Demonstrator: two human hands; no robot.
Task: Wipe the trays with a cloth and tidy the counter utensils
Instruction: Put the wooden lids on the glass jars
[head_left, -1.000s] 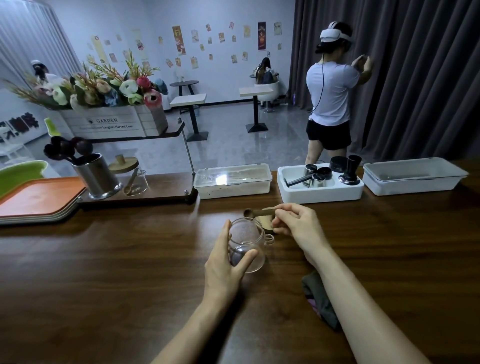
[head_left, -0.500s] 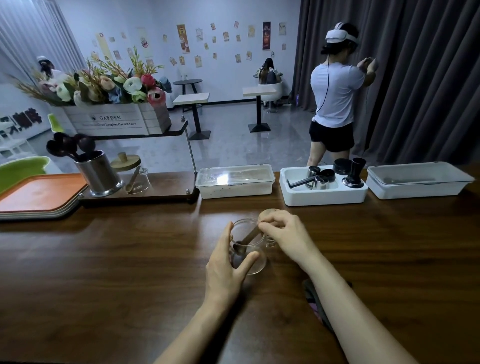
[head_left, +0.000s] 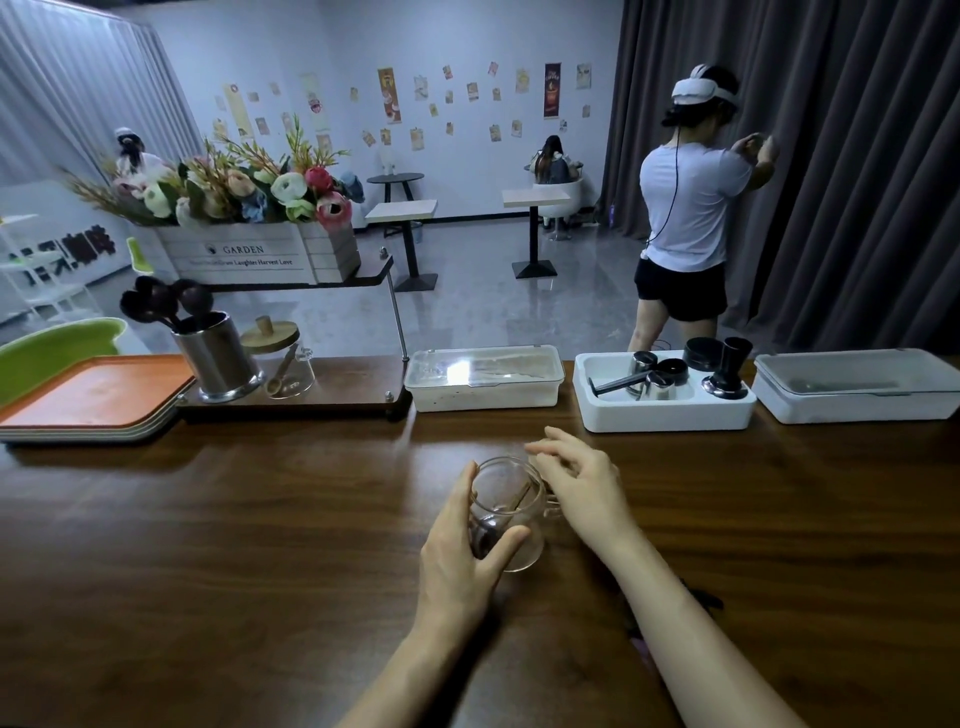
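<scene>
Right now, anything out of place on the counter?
Nothing spilled or broken. The glass jar the left hand holds stands lidless mid-counter, wooden spoon leaning inside; the second jar on the shelf has its lid.

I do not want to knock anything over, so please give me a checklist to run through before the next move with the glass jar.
1. Left hand grips the small clear glass jar: ok.
2. Small wooden spoon lies inside the jar: ok.
3. Right hand free, fingers relaxed, holding nothing: ok.
4. Lid for this jar within reach: cannot tell, none shows beside it.
5. Dark cloth near, mostly hidden under the right forearm: ok.
</scene>
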